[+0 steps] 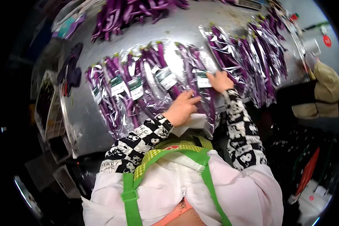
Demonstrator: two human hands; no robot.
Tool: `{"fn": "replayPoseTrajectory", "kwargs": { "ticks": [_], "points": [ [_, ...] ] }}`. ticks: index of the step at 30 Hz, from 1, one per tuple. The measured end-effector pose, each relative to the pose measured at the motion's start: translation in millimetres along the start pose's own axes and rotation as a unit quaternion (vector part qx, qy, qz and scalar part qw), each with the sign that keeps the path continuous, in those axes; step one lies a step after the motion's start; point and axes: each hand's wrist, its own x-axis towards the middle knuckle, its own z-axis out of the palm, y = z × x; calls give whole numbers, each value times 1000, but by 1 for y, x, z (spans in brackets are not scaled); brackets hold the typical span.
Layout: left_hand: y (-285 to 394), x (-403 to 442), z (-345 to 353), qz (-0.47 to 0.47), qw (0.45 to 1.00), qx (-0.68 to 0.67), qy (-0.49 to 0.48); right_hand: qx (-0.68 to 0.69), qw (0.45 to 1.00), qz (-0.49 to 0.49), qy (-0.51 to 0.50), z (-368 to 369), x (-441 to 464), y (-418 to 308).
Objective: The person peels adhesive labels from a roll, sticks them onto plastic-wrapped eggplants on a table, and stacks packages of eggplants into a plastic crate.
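Note:
My left hand (182, 109) reaches over the bagged eggplants, its forefingers extended and its lower fingers hidden. White paper (197, 121) sticks out from beneath the palm and appears held there. To its right, my right hand (220, 81) has its thumb and fingers apart, touching the edge of a green and white label (203, 79) on a clear bag of long purple eggplants (195, 56). More labelled bags lie in a row to the left, among them one with a large label (165, 78) and another with a tilted label (117, 85).
Bagged eggplants (265, 64) without visible labels overlap on the right. Loose eggplants (132, 13) are heaped at the back of the metal table (84, 126). Dark gloves (70, 67) lie near the left edge, beside a crate (55, 113). A person's beige sleeve (326, 84) shows at far right.

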Motion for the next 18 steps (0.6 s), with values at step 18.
{"fn": "replayPoseTrajectory", "kwargs": {
  "ticks": [18],
  "points": [
    [68, -27, 0, 226, 904, -347, 100, 387, 889, -240, -36, -102, -35, -120]
  ]
}}
